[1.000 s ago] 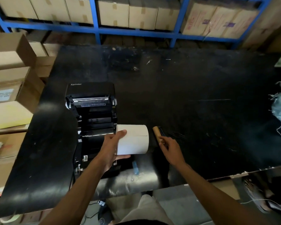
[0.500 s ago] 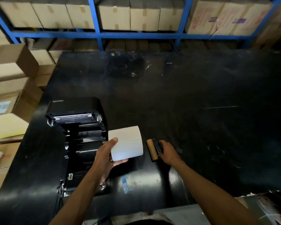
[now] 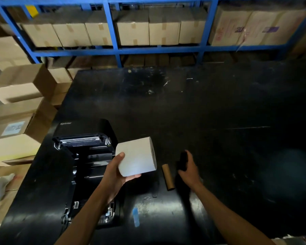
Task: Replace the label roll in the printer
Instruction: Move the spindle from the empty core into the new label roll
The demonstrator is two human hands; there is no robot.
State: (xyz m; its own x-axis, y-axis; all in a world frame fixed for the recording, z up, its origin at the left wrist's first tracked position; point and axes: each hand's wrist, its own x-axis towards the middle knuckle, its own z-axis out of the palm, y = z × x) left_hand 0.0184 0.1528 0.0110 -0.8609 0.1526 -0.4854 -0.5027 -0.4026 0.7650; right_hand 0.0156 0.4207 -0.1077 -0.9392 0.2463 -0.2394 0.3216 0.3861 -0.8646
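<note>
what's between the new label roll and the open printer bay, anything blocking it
Nothing visible. The left hand holds the white label roll just right of the open printer, lid up. The empty cardboard core lies on the table on the far side, by the right hand.
</note>
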